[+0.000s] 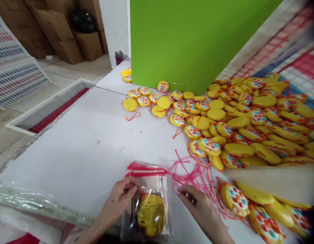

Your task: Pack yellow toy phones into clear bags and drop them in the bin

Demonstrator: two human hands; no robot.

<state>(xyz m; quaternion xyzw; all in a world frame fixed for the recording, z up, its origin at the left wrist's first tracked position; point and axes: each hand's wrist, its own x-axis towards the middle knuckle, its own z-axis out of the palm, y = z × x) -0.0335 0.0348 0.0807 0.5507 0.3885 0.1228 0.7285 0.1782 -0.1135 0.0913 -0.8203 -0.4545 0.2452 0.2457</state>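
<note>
A clear plastic bag [164,189] with a pink-red top band lies on a pile of similar bags at the table's front edge. Inside it is a yellow duck-shaped toy [151,217], back side up, with dark print over it. My left hand [122,195] is closed at the bag's upper left, thumb and fingers pinched on the plastic. To the right of the bag, my right hand [200,206] is pinched shut, and a thin pink strip reaches its fingertips. Tangled pink plastic strips [194,176] lie just beyond that hand.
A big heap of yellow toys [238,122] with dotted faces and orange cords covers the right side. Behind them stands a green panel [187,40]. Left of the white table [78,145] sits a lined crate [57,101] on the floor, with cardboard boxes [57,30] farther back.
</note>
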